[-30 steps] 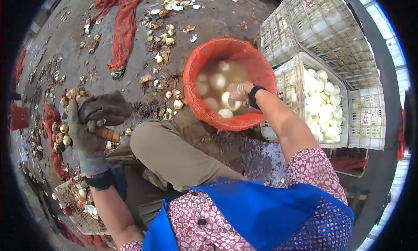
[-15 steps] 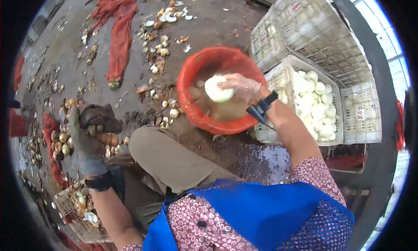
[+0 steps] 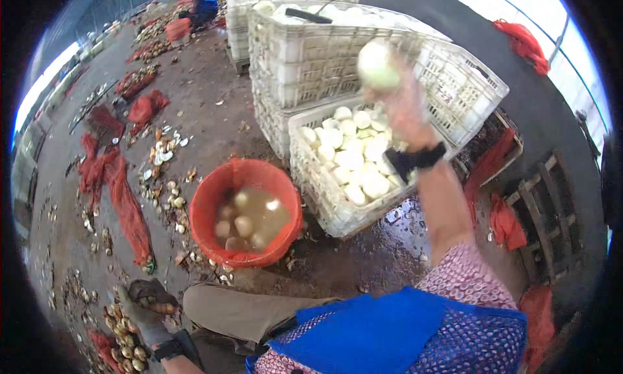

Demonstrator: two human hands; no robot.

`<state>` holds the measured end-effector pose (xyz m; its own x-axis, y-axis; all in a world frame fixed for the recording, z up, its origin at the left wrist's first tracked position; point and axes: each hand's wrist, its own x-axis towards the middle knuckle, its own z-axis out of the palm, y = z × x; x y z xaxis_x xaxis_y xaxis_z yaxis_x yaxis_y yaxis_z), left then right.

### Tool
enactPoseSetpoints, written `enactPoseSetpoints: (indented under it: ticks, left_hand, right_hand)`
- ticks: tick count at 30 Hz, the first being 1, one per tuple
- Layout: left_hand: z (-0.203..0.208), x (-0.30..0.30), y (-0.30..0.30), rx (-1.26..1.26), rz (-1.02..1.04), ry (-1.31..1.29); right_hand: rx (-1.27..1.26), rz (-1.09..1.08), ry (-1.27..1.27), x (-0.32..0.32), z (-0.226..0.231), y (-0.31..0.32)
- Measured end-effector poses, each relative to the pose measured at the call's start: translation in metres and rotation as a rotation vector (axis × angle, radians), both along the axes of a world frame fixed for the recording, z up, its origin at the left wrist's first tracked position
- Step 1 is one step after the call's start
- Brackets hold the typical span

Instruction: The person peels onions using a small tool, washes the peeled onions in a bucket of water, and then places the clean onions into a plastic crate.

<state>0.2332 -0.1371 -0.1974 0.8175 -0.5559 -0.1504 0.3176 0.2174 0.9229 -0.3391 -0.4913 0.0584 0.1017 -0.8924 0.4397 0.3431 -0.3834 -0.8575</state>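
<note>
My right hand [image 3: 403, 111], smeared by motion, is raised over the white crate [image 3: 318, 212] and holds a peeled onion [image 3: 379, 65] at its fingertips. Below it the crate is heaped with pale peeled onions [image 3: 354, 155]. Down at the left, my left hand [image 3: 144, 317] wears a grey glove and lies beside my knee, next to a dark brown object [image 3: 150, 289] whose kind I cannot make out. Its fingers are too unclear to read. Unpeeled onions [image 3: 126, 338] lie on the floor by that hand. Between my hands stands a red tub [image 3: 202, 228] of cloudy water with several onions in it.
Stacked white crates [image 3: 285, 69] full of peeled onions stand behind the open one. Red net bags [image 3: 126, 199] and onion peelings [image 3: 162, 150] litter the floor at left. A wooden pallet [image 3: 551, 218] leans at right. A person in blue [image 3: 205, 4] is far off.
My right hand has lifted the peeled onion from above the red tub to over the crate. The view has swung right and up, so the tub now sits farther left and lower.
</note>
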Motion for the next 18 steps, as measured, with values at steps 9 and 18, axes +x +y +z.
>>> enactPoseSetpoints:
  ticks: [9,18]
  left_hand:
    - [0.026,-0.024,-0.012,0.079,0.109,0.062]
    - [0.064,-0.036,0.010,-0.002,-0.159,0.101]
  right_hand:
    - [0.170,-0.155,-0.135,-0.049,0.061,-0.063]
    - [0.007,0.915,1.204,0.262,-0.232,-0.026]
